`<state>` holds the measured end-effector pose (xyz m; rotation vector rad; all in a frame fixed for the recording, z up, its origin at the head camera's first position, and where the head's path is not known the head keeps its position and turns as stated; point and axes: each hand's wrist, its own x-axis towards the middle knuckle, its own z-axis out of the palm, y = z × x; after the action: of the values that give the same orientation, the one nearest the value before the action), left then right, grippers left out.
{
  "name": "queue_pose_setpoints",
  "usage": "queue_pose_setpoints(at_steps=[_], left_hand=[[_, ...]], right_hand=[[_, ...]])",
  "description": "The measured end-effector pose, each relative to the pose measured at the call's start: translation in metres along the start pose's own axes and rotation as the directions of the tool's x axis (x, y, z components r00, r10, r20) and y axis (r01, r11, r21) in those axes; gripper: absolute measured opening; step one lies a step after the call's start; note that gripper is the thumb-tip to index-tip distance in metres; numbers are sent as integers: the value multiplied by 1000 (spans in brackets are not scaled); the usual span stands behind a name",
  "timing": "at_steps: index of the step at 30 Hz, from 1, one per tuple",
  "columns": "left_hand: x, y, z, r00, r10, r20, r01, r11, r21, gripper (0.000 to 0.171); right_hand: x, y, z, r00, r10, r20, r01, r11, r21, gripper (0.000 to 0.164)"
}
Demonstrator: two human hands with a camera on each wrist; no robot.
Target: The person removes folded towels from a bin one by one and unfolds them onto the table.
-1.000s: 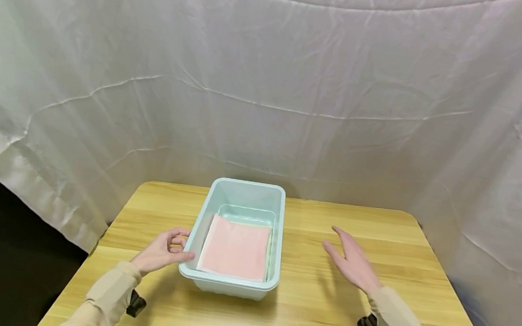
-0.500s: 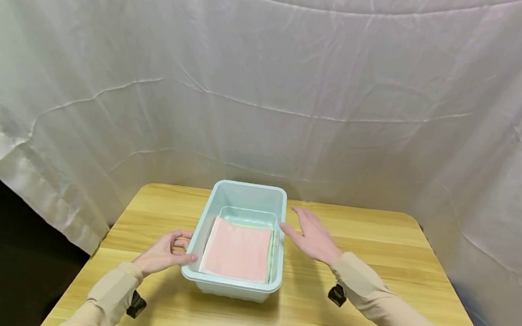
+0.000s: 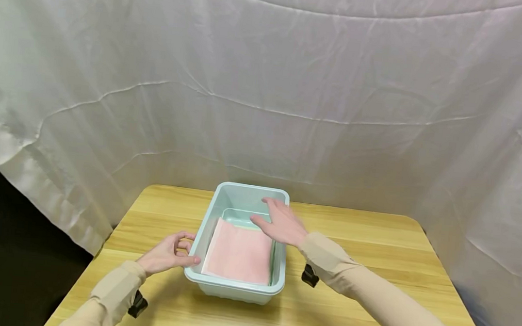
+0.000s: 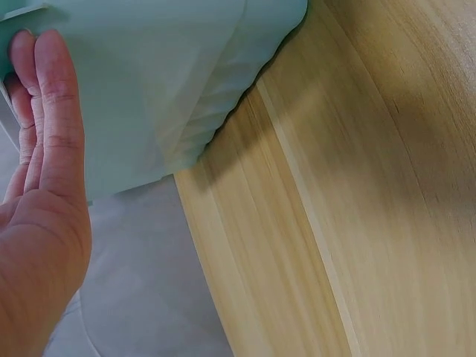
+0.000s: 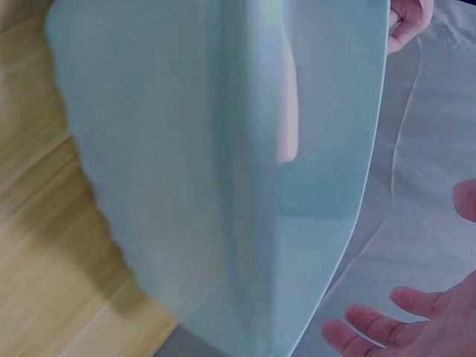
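A pale blue-green plastic bin [image 3: 241, 286] stands on the wooden table, in the middle of the head view. Inside lies a flat pink folded cloth [image 3: 238, 254], with a thin green edge along its right side. My left hand [image 3: 164, 254] holds the bin's left rim, thumb over the top and fingers along the outer wall [image 4: 149, 97]. Over the bin's right rim reaches my right hand [image 3: 283, 226], fingers spread and holding nothing, above the far part of the bin. The right wrist view shows its fingers [image 5: 401, 331] apart from the bin wall.
The wooden table [image 3: 351, 305] extends on both sides of the bin. Light grey curtains [image 3: 323, 85] hang behind the table and at its sides. A black area [image 3: 10, 255] lies beyond the left edge. Each sleeve carries a small black wrist camera [image 3: 309, 276].
My right hand has moved left from over the bare table on the right to above the bin. The left hand has kept its hold on the rim, and the bin has stayed put.
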<state>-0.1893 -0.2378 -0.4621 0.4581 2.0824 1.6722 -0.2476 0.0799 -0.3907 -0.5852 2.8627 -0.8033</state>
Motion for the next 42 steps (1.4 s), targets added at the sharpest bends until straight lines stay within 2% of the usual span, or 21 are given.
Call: queue_pose_setpoints(at_steps=[7, 16, 24, 32, 42], left_hand=[[0, 2, -1, 1000, -1, 7, 1, 1000, -18, 75], [0, 0, 0, 1000, 1, 6, -1, 999, -41, 72], [0, -4, 1, 1000, -3, -9, 3, 999, -34, 72], [1, -1, 1, 1000, 1, -17, -1, 1000, -27, 77], [1, -1, 0, 1000, -4, -20, 4, 1000, -17, 76]], right_hand=[[24, -23, 12, 998, 2, 69, -3, 1000, 13, 73], [46, -35, 32, 995, 20, 95, -24, 999, 45, 73], [59, -33, 57, 992, 57, 114, -66, 994, 84, 72], [72, -25, 85, 991, 92, 98, -97, 994, 45, 73], [78, -18, 111, 986, 140, 93, -139, 990, -12, 72]])
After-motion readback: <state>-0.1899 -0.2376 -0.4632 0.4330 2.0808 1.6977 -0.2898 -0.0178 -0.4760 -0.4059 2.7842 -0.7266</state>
